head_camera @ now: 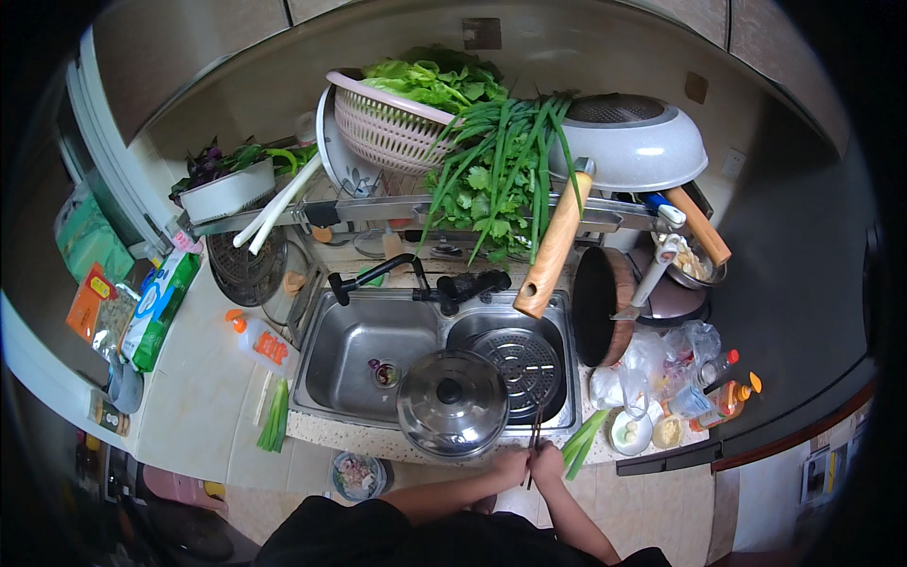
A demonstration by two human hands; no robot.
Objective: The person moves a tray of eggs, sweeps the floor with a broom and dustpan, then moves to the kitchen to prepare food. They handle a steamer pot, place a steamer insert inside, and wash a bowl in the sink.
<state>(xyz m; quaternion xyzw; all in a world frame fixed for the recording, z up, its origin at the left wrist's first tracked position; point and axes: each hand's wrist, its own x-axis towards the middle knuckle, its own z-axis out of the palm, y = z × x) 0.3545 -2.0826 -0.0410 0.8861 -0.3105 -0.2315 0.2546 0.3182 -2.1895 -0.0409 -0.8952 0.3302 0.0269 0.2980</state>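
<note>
At the sink's front edge, my left hand (509, 469) and my right hand (547, 462) are close together, both closed around a pair of dark chopsticks (536, 424). The sticks point forward over the right basin, their rear ends showing below my fingers. Which hand grips which stick is hard to tell. Inside that basin (562, 326) is a round perforated steamer plate (516, 363). Left of my hands, a shiny metal lid (432, 411) with a black knob sits across the basin divider and front rim. Green leek leaves (585, 441) lie beside my right hand.
A wooden pan handle (556, 244) juts over the right basin from the rack. Below it stand a black faucet (446, 292) and a dark pan (602, 306). Plastic bags (641, 361), a small bowl (631, 434) and bottles (726, 405) crowd the right counter. A soap bottle (263, 346) lies left.
</note>
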